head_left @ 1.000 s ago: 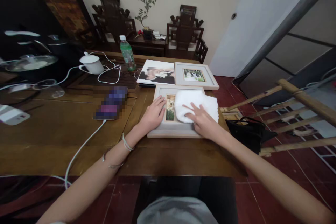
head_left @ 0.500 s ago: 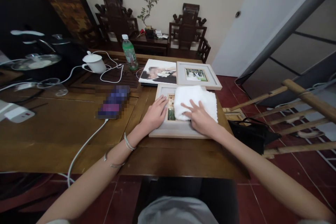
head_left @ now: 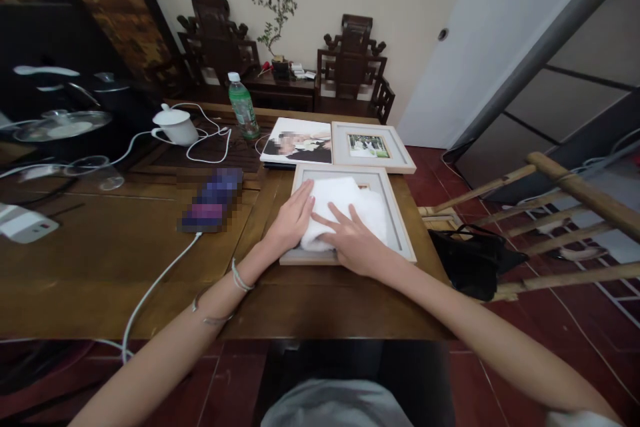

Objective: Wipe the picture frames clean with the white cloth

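Note:
A light wood picture frame (head_left: pixel 404 240) lies flat near the table's front edge. Spread over most of its picture is a white cloth (head_left: pixel 370 213), leaving the right part of the frame uncovered. My right hand (head_left: pixel 353 240) rests on the cloth with its fingers spread, pressing down rather than gripping. At the frame's left side, my left hand (head_left: pixel 293 217) lies flat with fingers stretched out, its fingertips against the cloth's left edge. The picture beneath is almost wholly hidden.
Behind lie a second frame (head_left: pixel 400 147) and a photo panel (head_left: pixel 300 140) on a dark item. To the left are a phone (head_left: pixel 213 200) on a white cable, a green-labelled bottle (head_left: pixel 244 107), a lidded white cup (head_left: pixel 175 125) and pots. A wooden chair (head_left: pixel 575 193) stands right.
My right hand has slid the cloth leftward across the frame, up to my left hand. The frame's right part now shows. My left hand stays at the left side.

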A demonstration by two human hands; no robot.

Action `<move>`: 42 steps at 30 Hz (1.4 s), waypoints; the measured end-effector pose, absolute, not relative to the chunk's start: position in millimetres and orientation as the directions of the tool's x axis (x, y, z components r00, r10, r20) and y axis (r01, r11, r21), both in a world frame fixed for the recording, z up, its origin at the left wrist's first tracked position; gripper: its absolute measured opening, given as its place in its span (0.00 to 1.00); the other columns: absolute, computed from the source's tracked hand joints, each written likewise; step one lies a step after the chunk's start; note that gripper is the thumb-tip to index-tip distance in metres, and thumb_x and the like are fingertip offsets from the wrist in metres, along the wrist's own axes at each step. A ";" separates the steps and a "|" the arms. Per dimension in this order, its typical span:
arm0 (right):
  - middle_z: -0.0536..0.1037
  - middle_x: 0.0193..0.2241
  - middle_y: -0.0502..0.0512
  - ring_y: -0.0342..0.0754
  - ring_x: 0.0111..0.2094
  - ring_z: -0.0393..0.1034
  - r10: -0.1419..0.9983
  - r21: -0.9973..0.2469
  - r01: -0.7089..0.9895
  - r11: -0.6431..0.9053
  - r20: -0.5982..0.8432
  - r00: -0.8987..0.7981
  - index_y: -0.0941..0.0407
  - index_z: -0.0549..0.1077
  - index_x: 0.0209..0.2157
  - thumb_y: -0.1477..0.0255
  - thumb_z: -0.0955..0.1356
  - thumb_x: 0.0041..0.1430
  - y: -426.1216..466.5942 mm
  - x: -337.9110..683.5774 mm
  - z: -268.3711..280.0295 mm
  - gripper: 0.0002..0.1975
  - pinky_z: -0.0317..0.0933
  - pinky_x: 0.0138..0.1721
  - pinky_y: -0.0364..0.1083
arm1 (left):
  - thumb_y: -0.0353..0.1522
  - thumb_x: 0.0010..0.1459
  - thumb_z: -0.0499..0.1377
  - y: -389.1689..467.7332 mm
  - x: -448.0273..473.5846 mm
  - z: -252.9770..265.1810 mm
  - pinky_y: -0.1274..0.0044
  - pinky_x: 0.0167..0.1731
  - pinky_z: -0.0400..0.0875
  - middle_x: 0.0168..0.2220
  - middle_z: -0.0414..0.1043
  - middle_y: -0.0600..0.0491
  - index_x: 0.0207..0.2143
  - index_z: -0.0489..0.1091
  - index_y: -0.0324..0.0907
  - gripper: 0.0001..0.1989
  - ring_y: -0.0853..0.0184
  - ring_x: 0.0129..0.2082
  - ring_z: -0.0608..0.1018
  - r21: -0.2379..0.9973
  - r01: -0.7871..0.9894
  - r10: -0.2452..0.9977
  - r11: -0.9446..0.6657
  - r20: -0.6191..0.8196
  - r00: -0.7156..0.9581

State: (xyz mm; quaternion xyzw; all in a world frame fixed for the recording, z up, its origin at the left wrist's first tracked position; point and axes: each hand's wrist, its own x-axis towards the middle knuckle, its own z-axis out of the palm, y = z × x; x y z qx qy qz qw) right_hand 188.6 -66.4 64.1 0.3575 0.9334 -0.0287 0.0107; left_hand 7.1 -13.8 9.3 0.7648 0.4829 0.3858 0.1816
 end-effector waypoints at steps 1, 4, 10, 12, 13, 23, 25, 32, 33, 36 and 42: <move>0.53 0.67 0.54 0.68 0.67 0.39 0.666 -0.016 0.666 0.745 -0.028 -0.745 0.56 0.72 0.53 0.87 0.60 0.50 -52.0 183.1 60.4 0.29 0.41 0.60 0.75 | 0.40 0.68 0.41 -14.0 7.1 9.8 0.66 0.65 0.50 0.65 0.54 0.40 0.62 0.57 0.32 0.27 0.61 0.66 0.57 0.648 0.592 0.871 -0.479 0.432 0.232; 0.54 0.66 0.56 0.68 0.67 0.38 0.695 0.078 0.696 0.714 0.038 -0.718 0.57 0.72 0.53 0.85 0.61 0.53 -10.4 170.3 55.0 0.26 0.37 0.61 0.74 | 0.39 0.68 0.42 -13.4 6.1 9.1 0.66 0.66 0.47 0.67 0.51 0.41 0.63 0.56 0.33 0.27 0.61 0.67 0.53 0.623 0.599 0.857 -0.503 0.448 0.254; 0.60 0.64 0.52 0.65 0.66 0.42 0.765 0.184 0.773 0.607 0.131 -0.631 0.54 0.74 0.51 0.84 0.61 0.56 39.0 180.1 56.7 0.24 0.35 0.61 0.74 | 0.36 0.65 0.46 -10.3 1.6 2.0 0.62 0.64 0.52 0.65 0.54 0.38 0.64 0.54 0.33 0.27 0.57 0.66 0.57 0.575 0.646 0.861 -0.502 0.400 0.314; 0.62 0.63 0.51 0.64 0.66 0.45 0.788 0.189 0.794 0.578 0.125 -0.603 0.53 0.74 0.50 0.85 0.61 0.54 43.0 197.4 60.3 0.25 0.36 0.61 0.73 | 0.35 0.65 0.46 -10.7 0.9 0.4 0.60 0.64 0.53 0.64 0.57 0.39 0.63 0.56 0.34 0.26 0.57 0.66 0.57 0.559 0.667 0.867 -0.493 0.378 0.325; 0.63 0.62 0.51 0.63 0.66 0.46 0.801 0.191 0.805 0.562 0.116 -0.587 0.53 0.75 0.50 0.86 0.61 0.53 43.2 208.2 62.8 0.26 0.37 0.61 0.73 | 0.34 0.65 0.46 -11.1 0.9 -0.1 0.59 0.63 0.53 0.64 0.58 0.40 0.62 0.58 0.35 0.25 0.57 0.66 0.57 0.551 0.679 0.871 -0.485 0.368 0.325; 0.62 0.63 0.62 0.72 0.64 0.46 0.866 0.161 0.853 0.497 -0.032 -0.499 0.60 0.76 0.47 0.88 0.60 0.44 -55.7 277.5 78.8 0.28 0.49 0.55 0.76 | 0.32 0.65 0.46 -9.9 3.6 -3.8 0.57 0.61 0.56 0.63 0.60 0.40 0.58 0.63 0.35 0.22 0.57 0.66 0.57 0.494 0.734 0.879 -0.467 0.351 0.323; 0.60 0.64 0.61 0.73 0.65 0.44 0.855 0.074 0.854 0.516 -0.104 -0.508 0.59 0.76 0.47 0.88 0.60 0.44 -92.6 272.8 85.1 0.29 0.51 0.55 0.74 | 0.32 0.64 0.46 -9.3 4.0 -4.6 0.57 0.61 0.56 0.63 0.59 0.40 0.58 0.64 0.35 0.21 0.57 0.66 0.57 0.492 0.736 0.880 -0.464 0.351 0.320; 0.57 0.65 0.53 0.67 0.66 0.43 0.769 -0.144 0.803 0.579 -0.231 -0.596 0.55 0.74 0.50 0.88 0.59 0.46 -132.4 241.7 102.0 0.31 0.50 0.59 0.71 | 0.32 0.65 0.46 -10.4 4.1 -2.7 0.57 0.61 0.57 0.62 0.60 0.39 0.58 0.63 0.34 0.22 0.56 0.66 0.57 0.495 0.731 0.878 -0.470 0.345 0.331; 0.57 0.65 0.54 0.66 0.66 0.43 0.767 -0.132 0.793 0.594 -0.203 -0.609 0.55 0.74 0.51 0.88 0.59 0.46 -122.7 238.9 97.9 0.31 0.49 0.59 0.71 | 0.32 0.65 0.46 -10.2 3.8 -2.6 0.57 0.61 0.57 0.62 0.60 0.39 0.58 0.63 0.34 0.22 0.56 0.66 0.57 0.488 0.733 0.876 -0.473 0.344 0.337; 0.59 0.64 0.56 0.66 0.66 0.44 0.785 -0.054 0.791 0.609 -0.098 -0.611 0.57 0.73 0.52 0.88 0.59 0.46 -77.7 236.5 80.9 0.31 0.47 0.59 0.71 | 0.32 0.65 0.46 -9.2 2.5 -3.1 0.59 0.61 0.58 0.63 0.59 0.39 0.58 0.63 0.34 0.22 0.57 0.66 0.56 0.472 0.738 0.872 -0.482 0.338 0.354; 0.54 0.66 0.60 0.68 0.67 0.38 0.870 0.054 0.878 0.476 0.115 -0.479 0.59 0.70 0.54 0.87 0.60 0.51 6.0 224.6 60.8 0.29 0.40 0.58 0.76 | 0.36 0.67 0.44 -9.5 2.3 -3.4 0.59 0.62 0.56 0.63 0.60 0.40 0.58 0.63 0.34 0.23 0.58 0.66 0.58 0.524 0.700 0.871 -0.484 0.365 0.329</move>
